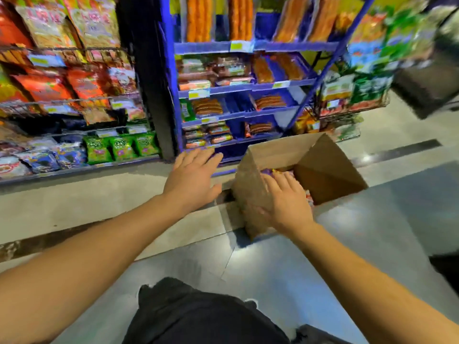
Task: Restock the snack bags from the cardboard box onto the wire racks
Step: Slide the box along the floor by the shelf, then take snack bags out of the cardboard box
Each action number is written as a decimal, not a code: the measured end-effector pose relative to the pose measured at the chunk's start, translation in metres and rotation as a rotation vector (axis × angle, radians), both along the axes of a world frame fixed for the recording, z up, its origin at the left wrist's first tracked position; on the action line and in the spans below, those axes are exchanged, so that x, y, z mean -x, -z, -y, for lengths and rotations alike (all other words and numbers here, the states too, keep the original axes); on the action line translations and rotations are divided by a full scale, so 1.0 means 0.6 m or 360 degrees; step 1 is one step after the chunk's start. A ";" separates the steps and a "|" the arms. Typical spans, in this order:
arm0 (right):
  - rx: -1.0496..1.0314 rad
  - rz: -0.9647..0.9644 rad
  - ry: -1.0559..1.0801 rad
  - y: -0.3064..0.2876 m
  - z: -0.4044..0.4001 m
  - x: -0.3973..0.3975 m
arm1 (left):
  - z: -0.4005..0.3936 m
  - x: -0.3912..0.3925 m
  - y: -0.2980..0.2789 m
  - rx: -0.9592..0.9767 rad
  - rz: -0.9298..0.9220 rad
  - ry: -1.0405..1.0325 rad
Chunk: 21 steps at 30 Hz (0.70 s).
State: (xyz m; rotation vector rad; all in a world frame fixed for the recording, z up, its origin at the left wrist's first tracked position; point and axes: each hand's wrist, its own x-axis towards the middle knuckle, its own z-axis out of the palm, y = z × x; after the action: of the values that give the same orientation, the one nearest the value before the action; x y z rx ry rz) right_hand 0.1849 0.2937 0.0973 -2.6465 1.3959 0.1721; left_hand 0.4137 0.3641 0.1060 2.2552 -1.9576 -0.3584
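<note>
Here, labels blur unreadable; left hand [192,176] splayed, right hand [285,202] relaxed inside the cardboard box [330,167].

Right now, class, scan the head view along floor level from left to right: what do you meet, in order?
Green snack bags → left hand → right hand → far wall of the cardboard box.

Blue shelving unit [171,70] with packaged sausages at twelve o'clock, grey tiled floor [347,244] below, dark trousers [198,319] at six o'clock.
</note>
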 end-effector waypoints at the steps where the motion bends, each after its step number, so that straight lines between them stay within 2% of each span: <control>1: 0.0010 -0.0016 0.0030 0.006 0.016 0.039 | 0.017 0.040 0.005 -0.0006 0.0015 0.0012; 6: -0.0059 -0.0101 0.0156 0.030 0.096 0.207 | 0.101 0.199 0.025 -0.0042 0.0012 0.0066; 11: -0.0139 -0.0185 0.0231 0.052 0.194 0.330 | 0.191 0.299 0.054 -0.0098 0.0029 0.0108; 17: -0.0163 -0.0300 0.0327 0.091 0.348 0.403 | 0.336 0.371 0.134 -0.0179 0.0016 0.0085; 21: -0.0249 -0.0381 0.0363 0.117 0.442 0.435 | 0.430 0.401 0.186 -0.0348 -0.0034 0.0105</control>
State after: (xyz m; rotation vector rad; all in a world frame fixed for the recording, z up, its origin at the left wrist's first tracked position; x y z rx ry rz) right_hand -0.0764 0.0285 0.0273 -2.3808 1.6667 0.5620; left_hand 0.1730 0.1064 -0.0054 2.3048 -2.0770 -0.6302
